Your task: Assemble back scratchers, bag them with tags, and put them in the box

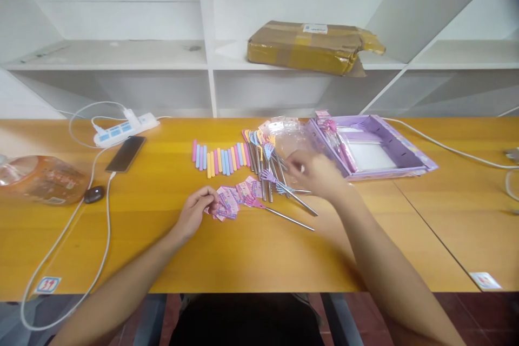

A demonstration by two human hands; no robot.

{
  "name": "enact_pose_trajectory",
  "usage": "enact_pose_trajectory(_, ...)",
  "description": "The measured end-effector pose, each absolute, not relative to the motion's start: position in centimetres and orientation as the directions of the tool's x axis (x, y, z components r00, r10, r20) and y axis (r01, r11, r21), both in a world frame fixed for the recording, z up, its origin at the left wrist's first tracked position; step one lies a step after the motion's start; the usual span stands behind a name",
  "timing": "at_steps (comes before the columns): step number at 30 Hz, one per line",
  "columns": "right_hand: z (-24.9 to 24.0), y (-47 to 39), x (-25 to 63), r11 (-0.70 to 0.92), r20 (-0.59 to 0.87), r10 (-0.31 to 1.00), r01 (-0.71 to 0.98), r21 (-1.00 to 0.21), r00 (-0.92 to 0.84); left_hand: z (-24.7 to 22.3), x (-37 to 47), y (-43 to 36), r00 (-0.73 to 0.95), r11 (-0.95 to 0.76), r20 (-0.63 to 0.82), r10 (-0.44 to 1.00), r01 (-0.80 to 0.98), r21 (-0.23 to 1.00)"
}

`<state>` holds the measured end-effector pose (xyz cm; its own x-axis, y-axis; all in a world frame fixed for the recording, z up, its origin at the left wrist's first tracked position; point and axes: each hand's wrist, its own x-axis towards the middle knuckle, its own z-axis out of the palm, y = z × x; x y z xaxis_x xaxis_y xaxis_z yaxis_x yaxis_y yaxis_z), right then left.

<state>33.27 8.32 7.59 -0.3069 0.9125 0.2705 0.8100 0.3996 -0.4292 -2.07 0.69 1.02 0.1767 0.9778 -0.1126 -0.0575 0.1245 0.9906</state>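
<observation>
My left hand (198, 208) rests at the left edge of several pink and purple printed cards (227, 203). Its fingers are curled in; whatever they may hold is hidden. Over the clear plastic bags (286, 132) hovers my right hand (314, 172), slightly blurred, fingers bent together; what is between them cannot be made out. Between the hands lie several back scratchers with metal rods and coloured claw heads, among them a pink back scratcher (279, 214) and a purple back scratcher (290, 190). Coloured handle sleeves (221, 161) form a row behind the cards.
An open purple box (405, 146) at the right holds packaged pink items. To the left are a phone (126, 153), a power strip (127, 128), white cables, a small black object (94, 194) and an orange container (44, 179). A taped carton (304, 46) sits on the shelf behind.
</observation>
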Motion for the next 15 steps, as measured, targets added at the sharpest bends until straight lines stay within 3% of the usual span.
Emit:
enact_pose_trajectory(5, 4.3, 4.6, 31.4, 0.614, 0.179, 0.782, 0.689, -0.387, -0.597, 1.3, -2.0, 0.7, 0.151, 0.061, -0.068, 0.986, 0.051, 0.997)
enact_pose_trajectory(8, 3.9, 3.8, 31.3, 0.659, 0.135, 0.735, 0.653, -0.374, -0.665, 0.8, -1.4, 0.5, 0.208, 0.045, -0.069, 0.976, 0.117, 0.992)
enact_pose_trajectory(12, 4.0, 4.3, 32.2, 0.571, 0.159, 0.82, 0.77, -0.284, -0.549, 1.3, -0.4, -1.0, 0.313, -0.075, -0.012, 0.95, 0.264, 0.962)
enact_pose_trajectory(15, 4.2, 4.9, 33.5, 0.421, 0.111, 0.907, 0.871, -0.254, -0.406, 3.4, -0.3, -1.7, 0.482, -0.314, 0.039, 0.875, 0.506, 0.803)
